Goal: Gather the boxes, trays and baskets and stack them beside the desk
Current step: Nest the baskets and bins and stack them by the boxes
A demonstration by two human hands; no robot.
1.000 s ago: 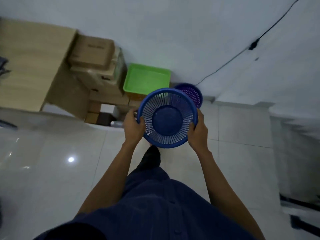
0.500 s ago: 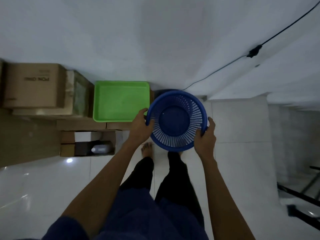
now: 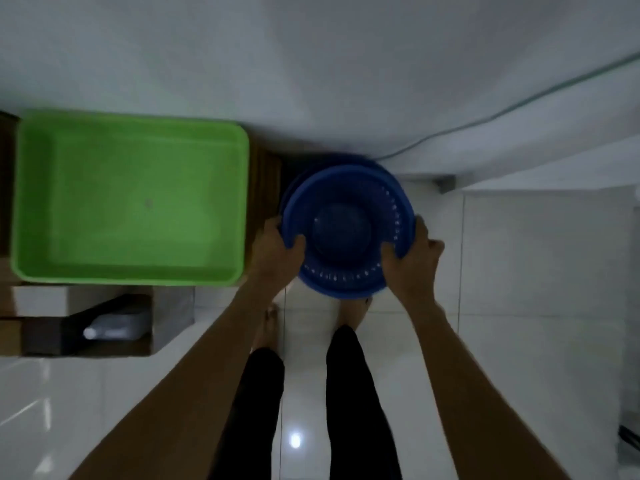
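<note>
Since a moment ago I have lowered the blue basket (image 3: 346, 233) beside the green tray (image 3: 131, 199), near the wall. My left hand (image 3: 277, 251) and right hand (image 3: 414, 258) pinch its rim. It seems light, stiff plastic; the rim gives the best hold.

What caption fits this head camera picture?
Both hands hold a blue basket beside a green tray.

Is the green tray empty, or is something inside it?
Empty. The green tray lies open side up on the boxes, and its whole inner floor shows bare green, apart from one tiny dark speck near the middle.
</note>
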